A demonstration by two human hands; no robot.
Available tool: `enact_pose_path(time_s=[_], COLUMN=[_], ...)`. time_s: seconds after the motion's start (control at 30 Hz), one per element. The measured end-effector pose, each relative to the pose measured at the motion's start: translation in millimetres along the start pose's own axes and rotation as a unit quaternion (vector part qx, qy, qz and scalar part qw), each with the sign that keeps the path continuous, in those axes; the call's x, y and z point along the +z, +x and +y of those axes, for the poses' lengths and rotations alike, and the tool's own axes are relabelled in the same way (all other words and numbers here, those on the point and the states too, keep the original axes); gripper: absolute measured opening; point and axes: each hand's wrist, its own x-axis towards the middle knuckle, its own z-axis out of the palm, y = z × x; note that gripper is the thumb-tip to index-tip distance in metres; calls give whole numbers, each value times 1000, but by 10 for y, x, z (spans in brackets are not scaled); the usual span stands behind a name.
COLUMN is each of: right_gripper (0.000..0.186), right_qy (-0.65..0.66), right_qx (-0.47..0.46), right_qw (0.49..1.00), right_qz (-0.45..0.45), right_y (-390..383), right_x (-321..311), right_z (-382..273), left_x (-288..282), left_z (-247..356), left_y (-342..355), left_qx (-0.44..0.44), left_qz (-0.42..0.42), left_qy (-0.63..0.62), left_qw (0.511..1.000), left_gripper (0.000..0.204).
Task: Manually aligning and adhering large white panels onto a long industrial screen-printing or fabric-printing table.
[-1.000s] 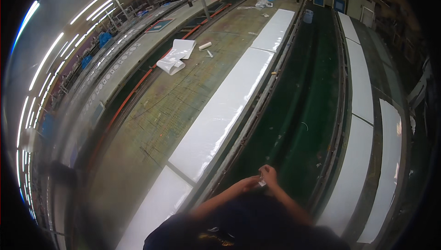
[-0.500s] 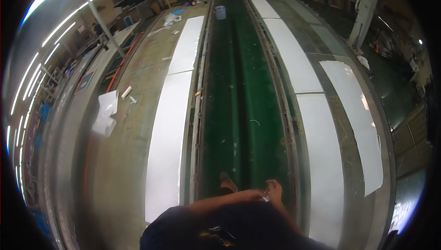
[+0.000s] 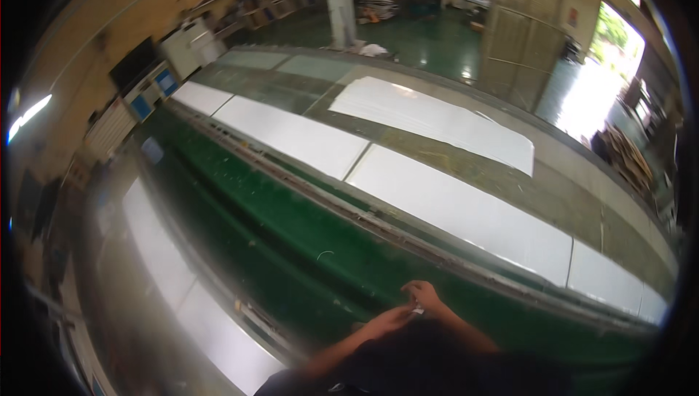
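My left hand [image 3: 393,319] and my right hand [image 3: 424,295] meet low in the picture, close to my dark shirt and above the green floor. Between them is a small white piece [image 3: 418,310], too small to name. The fingers of my left hand are closed at it. My right hand is just above, its fingers curled inward; what they grip is hidden. Neither hand touches the tables. On the right-hand table, a row of flat white sheets [image 3: 466,214] runs along the near edge.
A larger loose white sheet [image 3: 437,123] lies farther across that table. A metal rail [image 3: 349,211] edges it. The green floor [image 3: 262,203] forms an aisle to the left table, which bears more white sheets [image 3: 226,345]. A pale bucket [image 3: 152,150] stands at the aisle's far end.
My view has swung to the right, so the right-hand table now crosses the picture and a bright doorway shows. My hands stay together in front of me around the small white piece.
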Motion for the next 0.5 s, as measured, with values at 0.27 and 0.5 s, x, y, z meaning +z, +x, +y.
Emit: enact_pose_path(time_s=[0.27,0.5], right_gripper=[26,14], right_qy=[68,-93], right_qx=[82,240], right_qw=[939,884], right_qz=[326,391], right_y=[-1262,-4038], right_x=[-431,-2498], right_z=[710,-818], left_x=[-209,-2714], left_z=[924,1582], left_y=[-195,-1120], left_qx=[-388,-187], left_qz=[171,482], left_qy=[-112,-1], left_qw=[899,856], left_gripper=[82,78])
